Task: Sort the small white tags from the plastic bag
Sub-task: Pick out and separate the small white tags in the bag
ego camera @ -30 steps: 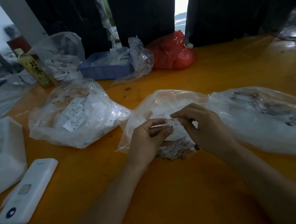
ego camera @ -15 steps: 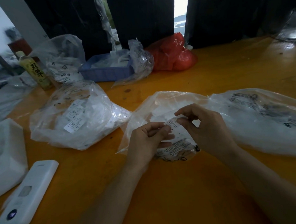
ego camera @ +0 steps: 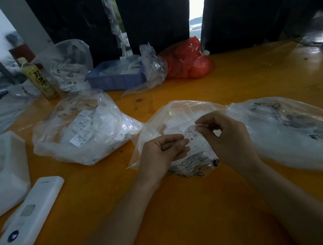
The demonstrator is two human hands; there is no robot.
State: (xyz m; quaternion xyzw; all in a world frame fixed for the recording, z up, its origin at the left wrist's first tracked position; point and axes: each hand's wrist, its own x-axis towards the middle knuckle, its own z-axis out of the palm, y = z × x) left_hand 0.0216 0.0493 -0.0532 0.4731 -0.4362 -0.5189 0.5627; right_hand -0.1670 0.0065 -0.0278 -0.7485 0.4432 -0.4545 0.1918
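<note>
Both the left hand [ego camera: 162,155] and right hand [ego camera: 229,138] pinch one small white tag [ego camera: 193,135] over the near plastic bag [ego camera: 168,118]; light, flimsy and probably slippery, it is best pinched at its edges.

green tea bottle [ego camera: 38,80], blue tray [ego camera: 117,79], red bag [ego camera: 188,61], white remote [ego camera: 31,212]

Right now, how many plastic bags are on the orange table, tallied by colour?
Clear plastic bags: 5, at and
Red plastic bags: 1
Total: 6, not counting blurred plastic at the far left edge.
</note>
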